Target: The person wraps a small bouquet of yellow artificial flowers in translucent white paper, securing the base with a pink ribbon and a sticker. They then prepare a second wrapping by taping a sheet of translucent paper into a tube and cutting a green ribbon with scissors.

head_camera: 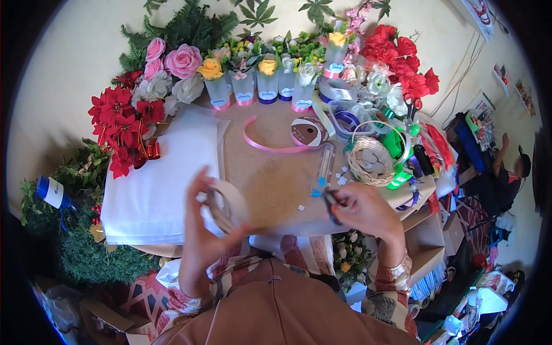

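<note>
My left hand [211, 220], blurred by motion, holds a roll of tape [233, 206] between thumb and fingers over the front edge of the table. To its right, my right hand [366, 211] grips a small dark tool [333, 208], too blurred to name surely. Below my left hand lies a stack of white translucent sheets [159, 194]. Further back on the brown table top [276, 181] is a ribbon spool [308, 130] with a loose curl of pink ribbon [276, 149]. A clear packet with blue ends [323, 170] lies just behind my right hand, near small white squares [342, 180].
Translucent cups with artificial flowers [268, 86] line the back. Red poinsettias [123, 123] rest at the left. A wicker basket [371, 161], a plastic tub [345, 123] and red-handled scissors [412, 105] crowd the right. An open cardboard box [424, 254] stands below; another person [509, 177] is far right.
</note>
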Motion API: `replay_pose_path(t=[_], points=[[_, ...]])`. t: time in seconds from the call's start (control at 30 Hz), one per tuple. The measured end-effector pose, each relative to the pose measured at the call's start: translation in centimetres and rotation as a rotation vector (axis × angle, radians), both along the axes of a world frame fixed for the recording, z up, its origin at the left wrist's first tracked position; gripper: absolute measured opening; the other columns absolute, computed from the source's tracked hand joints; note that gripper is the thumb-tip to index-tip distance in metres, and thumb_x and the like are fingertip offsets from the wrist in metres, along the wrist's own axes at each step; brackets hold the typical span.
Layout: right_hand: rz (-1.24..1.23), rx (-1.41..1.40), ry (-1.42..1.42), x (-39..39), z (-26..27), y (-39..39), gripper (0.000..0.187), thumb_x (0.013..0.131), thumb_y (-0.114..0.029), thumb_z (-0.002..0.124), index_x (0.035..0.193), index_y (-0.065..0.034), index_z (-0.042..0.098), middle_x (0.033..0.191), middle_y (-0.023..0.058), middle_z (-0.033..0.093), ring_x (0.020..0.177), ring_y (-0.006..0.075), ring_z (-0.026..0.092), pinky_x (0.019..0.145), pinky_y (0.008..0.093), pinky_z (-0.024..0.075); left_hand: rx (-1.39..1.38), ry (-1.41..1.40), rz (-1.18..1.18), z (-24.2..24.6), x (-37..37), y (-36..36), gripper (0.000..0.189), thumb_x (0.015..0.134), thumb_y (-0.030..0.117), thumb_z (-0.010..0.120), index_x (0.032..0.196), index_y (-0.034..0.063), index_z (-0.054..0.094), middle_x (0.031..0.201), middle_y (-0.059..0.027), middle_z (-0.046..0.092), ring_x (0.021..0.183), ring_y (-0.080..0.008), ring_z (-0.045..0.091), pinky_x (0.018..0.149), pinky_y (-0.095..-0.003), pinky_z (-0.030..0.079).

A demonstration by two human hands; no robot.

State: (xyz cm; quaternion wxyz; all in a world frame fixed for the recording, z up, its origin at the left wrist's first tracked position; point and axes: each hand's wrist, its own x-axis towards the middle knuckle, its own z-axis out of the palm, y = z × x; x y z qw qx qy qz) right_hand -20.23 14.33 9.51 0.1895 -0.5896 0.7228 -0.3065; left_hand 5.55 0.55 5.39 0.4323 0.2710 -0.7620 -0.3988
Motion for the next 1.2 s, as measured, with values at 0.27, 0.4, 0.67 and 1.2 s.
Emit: replay_pose_path(t=[0.27, 0.4, 0.67, 1.2], points=[[-0.192, -0.159, 0.164, -2.1, 1.8, 0.5, 0.023, 0.075, -0.019, 0.065, 0.074, 0.0026, 0.058, 0.063, 0.0109, 0.055, 0.054, 0.0174, 0.053, 0.052, 0.0284, 0.0422, -0.204, -0.322, 0.372, 0.1, 0.3, -4.3, 0.099, 0.058, 0.011, 0.078, 0.138, 0.0095, 0.020, 0.138, -0.0156, 0.029, 0.124, -0.0392, 0.027, 0.101, -0.0444, 0.028], [-0.297, -0.504, -0.013, -6.3, 3.8, 0.5, 0.022, 0.086, -0.021, 0.055, 0.090, -0.0003, 0.056, 0.076, 0.0044, 0.058, 0.065, 0.0102, 0.053, 0.057, 0.0246, 0.0426, -0.266, -0.275, 0.338, 0.1, -0.4, -3.1, 0.094, 0.063, 0.019, 0.077, 0.138, 0.0056, 0.021, 0.135, -0.0165, 0.032, 0.124, -0.0381, 0.029, 0.101, -0.0441, 0.027], [-0.338, 0.049, 0.042, -23.8, 4.7, -4.6, 0.059, 0.085, -0.054, 0.046, 0.104, 0.0015, 0.056, 0.082, 0.0077, 0.059, 0.075, 0.0154, 0.059, 0.061, 0.0277, 0.0461, -0.251, -0.102, 0.271, -0.4, -1.6, -1.5, 0.089, 0.065, 0.016, 0.076, 0.136, 0.0033, 0.024, 0.129, -0.0191, 0.039, 0.118, -0.0327, 0.039, 0.100, -0.0433, 0.028], [-0.245, -0.315, -0.339, -21.8, 7.0, -5.2, 0.047, 0.086, -0.052, 0.048, 0.082, -0.0052, 0.052, 0.077, 0.0007, 0.048, 0.070, 0.0115, 0.049, 0.066, 0.0260, 0.0401, -0.069, -0.062, 0.131, -1.4, -2.5, -0.6, 0.093, 0.067, 0.012, 0.073, 0.139, 0.0081, 0.015, 0.115, -0.0216, 0.049, 0.112, -0.0301, 0.045, 0.098, -0.0421, 0.030]])
